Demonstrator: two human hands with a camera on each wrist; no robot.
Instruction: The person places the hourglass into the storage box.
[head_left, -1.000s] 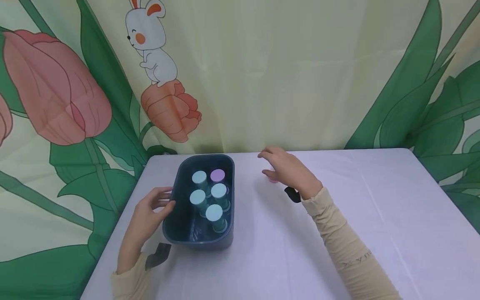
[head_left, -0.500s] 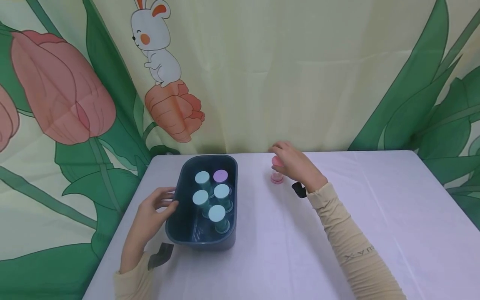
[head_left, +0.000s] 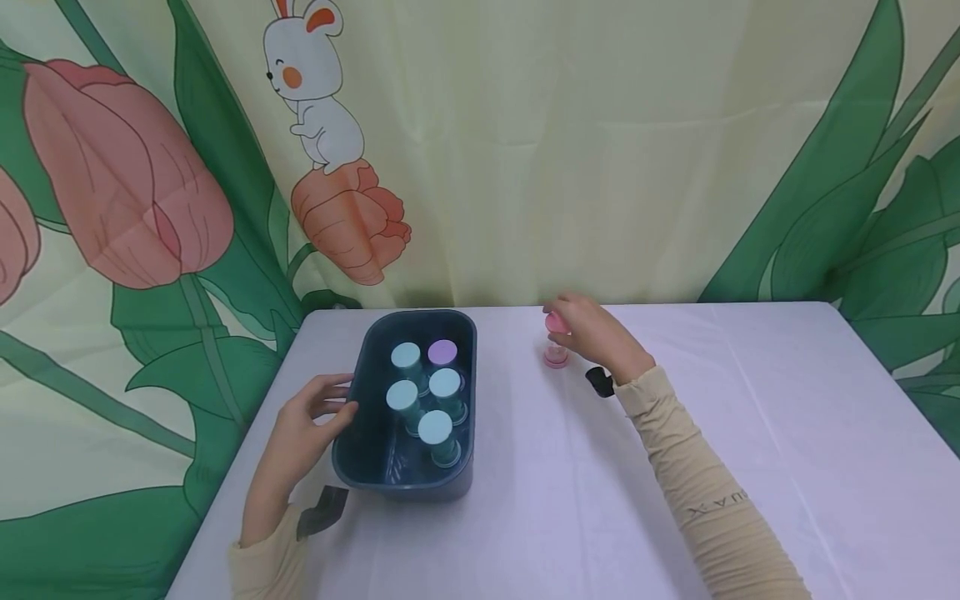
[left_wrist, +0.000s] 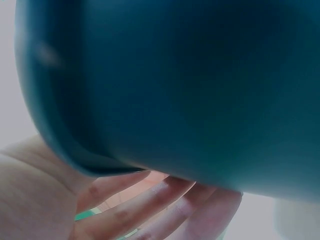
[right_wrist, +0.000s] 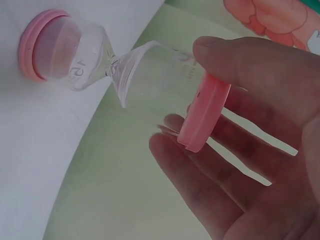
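Note:
A sand timer point(head_left: 556, 357) with pink end caps and clear glass bulbs stands at the table's back middle. My right hand point(head_left: 596, 333) holds its upper pink cap between thumb and fingers. In the right wrist view the timer point(right_wrist: 155, 75) shows its narrow waist, with its lower cap against the white cloth. My left hand point(head_left: 303, 429) touches the left side of a dark blue tub point(head_left: 367, 467), thumb at the rim. Its fingers point(left_wrist: 150, 205) lie along the outer wall in the left wrist view. Several timers with pale blue caps and a purple-capped timer point(head_left: 442, 352) stand inside.
A white cloth point(head_left: 637, 450) covers the table. Directly behind its back edge hangs a curtain point(head_left: 562, 167) printed with a rabbit, tulips and leaves. A black strap point(head_left: 322, 510) is on each wrist.
My right hand has come onto the pink-capped timer and taken hold of its upper cap. The left hand stays at the tub, and the whole head view has shifted slightly.

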